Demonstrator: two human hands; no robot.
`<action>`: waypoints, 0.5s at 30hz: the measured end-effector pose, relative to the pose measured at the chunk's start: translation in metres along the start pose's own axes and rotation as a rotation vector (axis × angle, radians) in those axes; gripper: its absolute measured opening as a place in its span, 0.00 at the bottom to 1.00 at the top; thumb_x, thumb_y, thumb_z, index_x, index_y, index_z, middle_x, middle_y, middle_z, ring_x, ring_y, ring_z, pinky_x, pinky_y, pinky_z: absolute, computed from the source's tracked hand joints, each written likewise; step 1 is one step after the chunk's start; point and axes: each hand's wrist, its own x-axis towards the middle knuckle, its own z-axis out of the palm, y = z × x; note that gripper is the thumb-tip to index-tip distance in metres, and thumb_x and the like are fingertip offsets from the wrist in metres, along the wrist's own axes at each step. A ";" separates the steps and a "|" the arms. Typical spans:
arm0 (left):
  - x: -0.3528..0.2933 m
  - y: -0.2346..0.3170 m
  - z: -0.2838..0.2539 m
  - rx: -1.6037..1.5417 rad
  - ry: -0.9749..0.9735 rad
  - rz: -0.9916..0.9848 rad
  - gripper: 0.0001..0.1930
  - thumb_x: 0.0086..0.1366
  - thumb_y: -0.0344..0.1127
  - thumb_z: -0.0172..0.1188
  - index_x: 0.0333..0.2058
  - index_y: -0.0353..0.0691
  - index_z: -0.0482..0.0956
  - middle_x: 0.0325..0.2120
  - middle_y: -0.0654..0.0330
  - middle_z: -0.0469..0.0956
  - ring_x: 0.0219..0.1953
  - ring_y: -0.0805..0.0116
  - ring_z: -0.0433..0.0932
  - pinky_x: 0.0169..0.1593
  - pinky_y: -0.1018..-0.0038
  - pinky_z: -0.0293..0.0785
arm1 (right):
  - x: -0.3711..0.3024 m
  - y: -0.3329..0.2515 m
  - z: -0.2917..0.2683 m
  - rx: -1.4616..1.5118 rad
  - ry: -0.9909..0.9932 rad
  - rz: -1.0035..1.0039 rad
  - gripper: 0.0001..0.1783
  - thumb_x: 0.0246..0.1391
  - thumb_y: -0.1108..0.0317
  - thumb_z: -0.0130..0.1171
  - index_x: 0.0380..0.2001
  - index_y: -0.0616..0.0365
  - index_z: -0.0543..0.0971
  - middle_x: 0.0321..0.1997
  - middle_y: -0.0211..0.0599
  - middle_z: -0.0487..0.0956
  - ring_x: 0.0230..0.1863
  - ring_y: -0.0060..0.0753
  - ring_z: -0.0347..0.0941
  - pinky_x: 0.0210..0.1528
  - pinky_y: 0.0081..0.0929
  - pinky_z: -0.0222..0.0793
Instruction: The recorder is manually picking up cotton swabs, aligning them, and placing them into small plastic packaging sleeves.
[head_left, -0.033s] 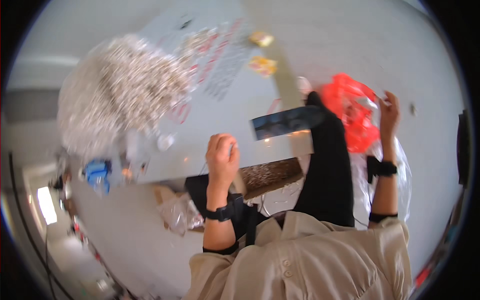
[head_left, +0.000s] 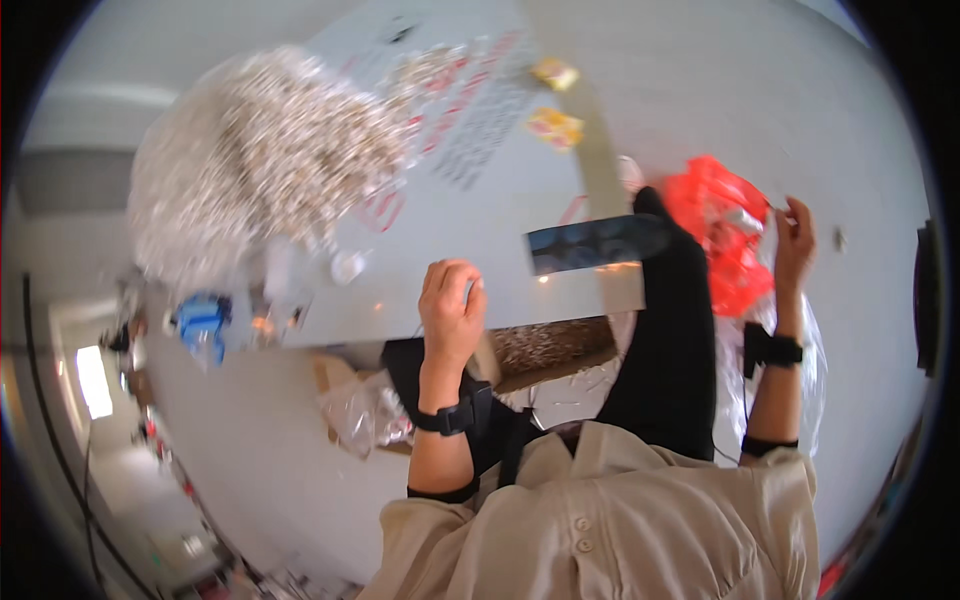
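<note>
My left hand (head_left: 452, 312) hovers over the near edge of the grey-white table (head_left: 420, 285), fingers curled together; what they hold, if anything, is hidden. Off to the right, my right hand (head_left: 795, 245) is raised beside a red plastic bag (head_left: 722, 235). Its fingers are drawn into a pinch, and a small dark tip shows by them, too blurred to name. Between the hands, a dark flat strip with rounded shapes (head_left: 585, 245) lies at the table's near right corner. At the far left of the table sits a big clear bag of small beige pieces (head_left: 290, 150).
Beneath the near edge stands an open box of small brown pieces (head_left: 555, 352). A carton with clear plastic (head_left: 365, 412) is left of it. Two yellow packets (head_left: 555, 128) lie near the right edge; a blue item (head_left: 203, 322) is at the left corner. Clear plastic (head_left: 812, 350) hangs by my right forearm.
The table and its things have shifted right and slightly up in view. Both hands keep their closed shape; the left one sits a little farther left against the table.
</note>
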 end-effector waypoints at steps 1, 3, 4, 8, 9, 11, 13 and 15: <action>-0.007 -0.010 -0.019 0.020 0.057 -0.077 0.07 0.50 0.21 0.59 0.29 0.36 0.72 0.30 0.55 0.75 0.36 0.54 0.74 0.40 0.64 0.71 | -0.004 -0.020 0.007 0.086 -0.041 -0.033 0.09 0.57 0.72 0.58 0.41 0.62 0.78 0.30 0.33 0.76 0.29 0.23 0.69 0.34 0.22 0.67; -0.021 -0.038 -0.044 0.021 0.180 -0.213 0.06 0.52 0.22 0.60 0.29 0.36 0.73 0.30 0.56 0.75 0.35 0.57 0.74 0.40 0.66 0.71 | -0.009 -0.055 0.020 0.174 -0.101 -0.081 0.06 0.58 0.73 0.57 0.38 0.63 0.78 0.28 0.31 0.76 0.28 0.20 0.67 0.32 0.19 0.66; -0.029 -0.057 -0.059 0.019 0.252 -0.269 0.06 0.53 0.22 0.60 0.30 0.35 0.74 0.30 0.56 0.75 0.35 0.59 0.74 0.39 0.67 0.71 | -0.013 -0.075 0.027 0.199 -0.153 -0.140 0.05 0.58 0.74 0.57 0.36 0.64 0.78 0.28 0.30 0.75 0.28 0.19 0.67 0.32 0.18 0.65; -0.073 -0.155 -0.121 -0.004 0.479 -0.560 0.04 0.57 0.24 0.61 0.32 0.35 0.76 0.27 0.63 0.76 0.28 0.73 0.73 0.33 0.76 0.69 | -0.039 -0.146 0.048 0.368 -0.414 -0.068 0.02 0.57 0.77 0.57 0.33 0.65 0.77 0.28 0.27 0.74 0.29 0.16 0.66 0.31 0.17 0.63; -0.084 -0.183 -0.142 0.083 0.506 -0.623 0.03 0.57 0.25 0.61 0.32 0.35 0.77 0.26 0.65 0.75 0.27 0.75 0.72 0.32 0.77 0.69 | -0.048 -0.166 0.057 0.413 -0.430 -0.197 0.02 0.56 0.77 0.58 0.32 0.65 0.77 0.26 0.26 0.73 0.28 0.15 0.65 0.31 0.17 0.62; -0.084 -0.205 -0.153 0.155 0.530 -0.698 0.03 0.58 0.25 0.61 0.31 0.35 0.77 0.25 0.66 0.75 0.26 0.77 0.70 0.32 0.79 0.68 | -0.073 -0.198 0.069 0.422 -0.521 -0.214 0.01 0.54 0.78 0.58 0.32 0.65 0.77 0.26 0.26 0.73 0.28 0.15 0.65 0.30 0.17 0.62; -0.061 -0.202 -0.150 -0.285 0.602 -0.945 0.03 0.57 0.26 0.62 0.30 0.34 0.78 0.23 0.66 0.75 0.25 0.77 0.70 0.32 0.78 0.68 | -0.093 -0.210 0.077 0.409 -0.667 -0.222 0.02 0.52 0.80 0.59 0.30 0.65 0.77 0.25 0.29 0.73 0.27 0.18 0.67 0.30 0.18 0.63; -0.043 -0.207 -0.149 -0.260 0.476 -0.778 0.03 0.57 0.26 0.63 0.30 0.34 0.79 0.24 0.66 0.75 0.25 0.76 0.70 0.32 0.77 0.69 | -0.117 -0.219 0.094 0.422 -0.776 -0.252 0.02 0.50 0.80 0.60 0.29 0.65 0.77 0.25 0.34 0.74 0.27 0.25 0.70 0.30 0.21 0.64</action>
